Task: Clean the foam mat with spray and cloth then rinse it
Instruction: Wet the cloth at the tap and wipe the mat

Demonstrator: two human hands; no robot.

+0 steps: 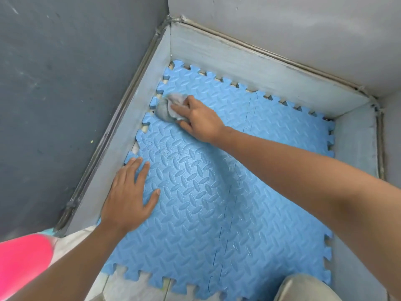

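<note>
A blue foam mat (217,203) of interlocking puzzle tiles covers the floor of a walled corner. My right hand (197,120) reaches to the mat's far left part and presses a crumpled grey cloth (168,108) onto it, fingers closed over the cloth. My left hand (130,192) lies flat on the mat's left edge, fingers spread, holding nothing. No spray bottle is clearly in view.
Low grey skirting walls (260,68) border the mat at the back, left and right. A dark grey wall (65,83) rises on the left. A blurred pink object (21,261) sits at the bottom left. A knee in beige fabric (308,287) shows at the bottom right.
</note>
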